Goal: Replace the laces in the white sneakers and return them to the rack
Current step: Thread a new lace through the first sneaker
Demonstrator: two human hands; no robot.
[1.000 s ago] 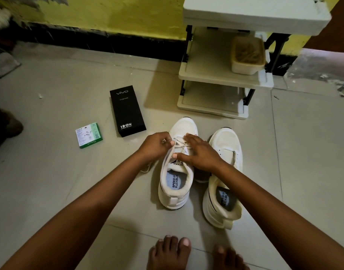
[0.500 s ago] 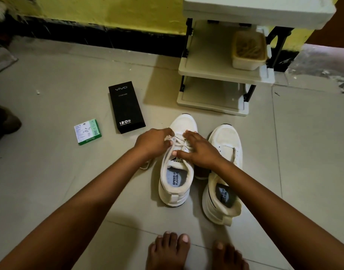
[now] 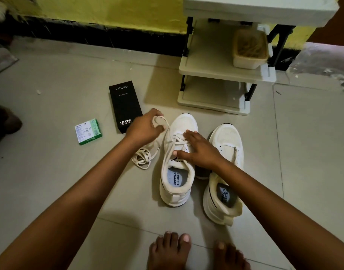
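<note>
From the head view, two white sneakers stand side by side on the tiled floor, toes toward the rack [image 3: 221, 75] that stands against the yellow wall. The left sneaker [image 3: 177, 162] is partly laced; the right sneaker [image 3: 225, 172] beside it shows bare eyelets.

The left hand [image 3: 145, 126] is raised just off the outer side of the left sneaker's toe, its fingers [image 3: 157, 115] curled around a loop of the white lace [image 3: 168, 131], which runs taut from the hand down to the eyelets. The loose rest of the lace lies coiled on the floor, just beside that sneaker's outer side, under the left forearm.

The right hand [image 3: 200, 151] rests flat on the laced front and tongue of the left sneaker, its fingers straight and slightly spread, the thumb reaching across the tongue.

A black box [image 3: 125, 106] lies on the floor just beyond the left hand, and a small green and white box [image 3: 88, 131] lies farther toward the left edge of the floor. A tub [image 3: 249, 49] sits on the rack's middle shelf. Two bare feet [image 3: 170, 250] show at the near edge.
</note>
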